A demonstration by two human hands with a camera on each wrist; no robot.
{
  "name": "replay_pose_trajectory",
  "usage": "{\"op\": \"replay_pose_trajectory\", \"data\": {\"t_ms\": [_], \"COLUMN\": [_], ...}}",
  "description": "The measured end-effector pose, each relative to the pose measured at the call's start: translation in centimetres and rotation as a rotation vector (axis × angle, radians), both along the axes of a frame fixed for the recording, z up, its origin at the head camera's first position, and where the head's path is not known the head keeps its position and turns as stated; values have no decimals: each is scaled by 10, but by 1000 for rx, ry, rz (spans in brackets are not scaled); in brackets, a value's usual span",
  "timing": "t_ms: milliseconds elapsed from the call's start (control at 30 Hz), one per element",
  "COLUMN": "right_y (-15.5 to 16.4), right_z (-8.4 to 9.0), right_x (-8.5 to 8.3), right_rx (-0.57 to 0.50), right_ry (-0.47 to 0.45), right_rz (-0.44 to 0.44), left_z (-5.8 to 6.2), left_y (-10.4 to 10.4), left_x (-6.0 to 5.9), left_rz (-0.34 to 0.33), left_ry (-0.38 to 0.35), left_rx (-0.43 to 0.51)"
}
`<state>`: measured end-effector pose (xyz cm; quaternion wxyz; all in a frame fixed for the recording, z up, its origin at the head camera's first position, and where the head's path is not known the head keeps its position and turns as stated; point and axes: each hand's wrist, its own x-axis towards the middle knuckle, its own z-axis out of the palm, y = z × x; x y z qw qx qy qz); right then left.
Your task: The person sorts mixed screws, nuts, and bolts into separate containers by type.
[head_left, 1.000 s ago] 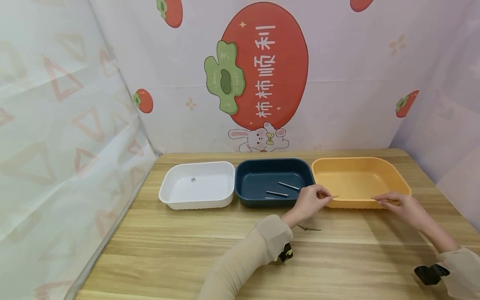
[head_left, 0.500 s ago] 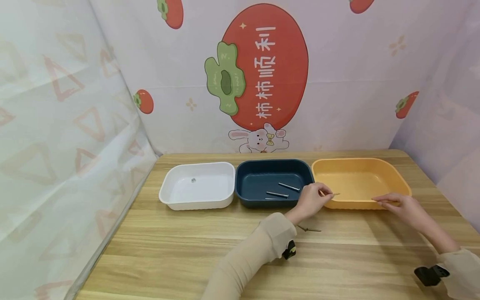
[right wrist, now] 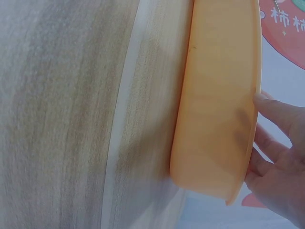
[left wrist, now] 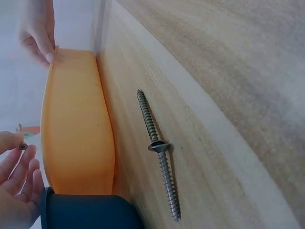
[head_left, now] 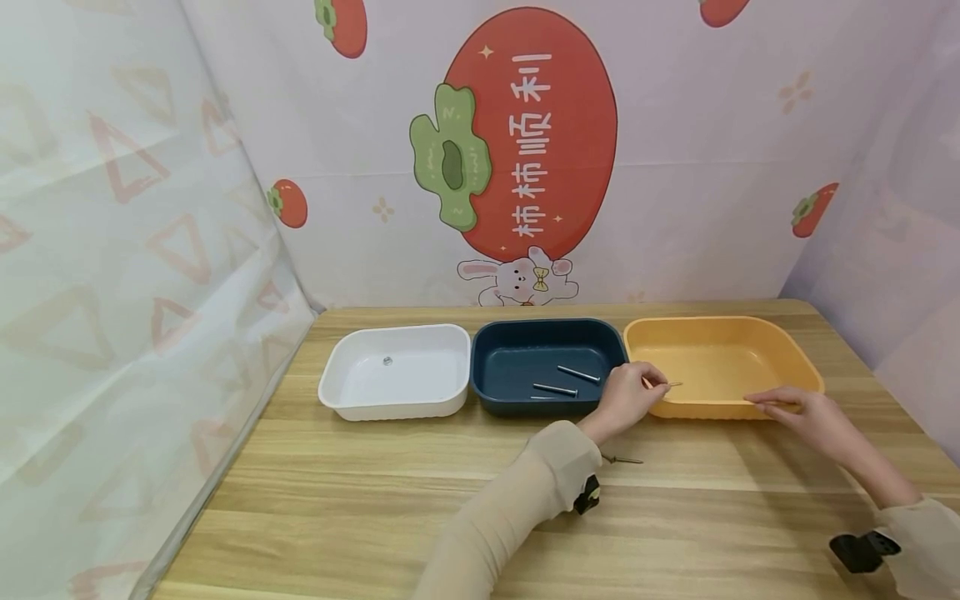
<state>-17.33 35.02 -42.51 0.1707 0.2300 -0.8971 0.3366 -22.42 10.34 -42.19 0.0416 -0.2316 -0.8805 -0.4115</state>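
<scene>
- The left hand [head_left: 626, 398] pinches a small brass-coloured screw [head_left: 670, 385] between thumb and fingertips, holding it over the near left corner of the orange tray [head_left: 795, 354].
- In the left wrist view the same screw's head [left wrist: 20, 143] shows at the thumb tip, with the other fingers loosely spread below it.
- The right hand [head_left: 806, 414] rests at about 5 o'clock on that tray, its straight fingers touching the near rim; in the right wrist view the fingertips [right wrist: 274, 112] lie against the rim's edge.
- Two long screws [left wrist: 157, 148] lie head to head on the wooden table [head_left: 375, 500], near the left wrist and at roughly 7 o'clock from the orange tray.
- The dark blue tray [head_left: 525, 333] stands just left of the orange one, touching it, with steel pins [head_left: 566, 379] inside.
- The white tray [head_left: 345, 392] sits at 9 o'clock of the blue one, holding one small metal piece [head_left: 387, 360].
</scene>
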Motion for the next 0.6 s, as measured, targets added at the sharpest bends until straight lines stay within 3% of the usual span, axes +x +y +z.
{"op": "replay_pose_trajectory", "data": {"t_ms": [300,600], "right_y": [2,0], "right_z": [-1,0], "right_x": [1,1], "right_rx": [-8,-10], "right_ry": [-39,-44], "right_rz": [3,-6], "left_z": [0,-2], "left_y": [3,-9], "left_x": [-2,-5], "left_rz": [-3,-102], "left_ry": [-1,-4], "left_rx": [-38,-33]}}
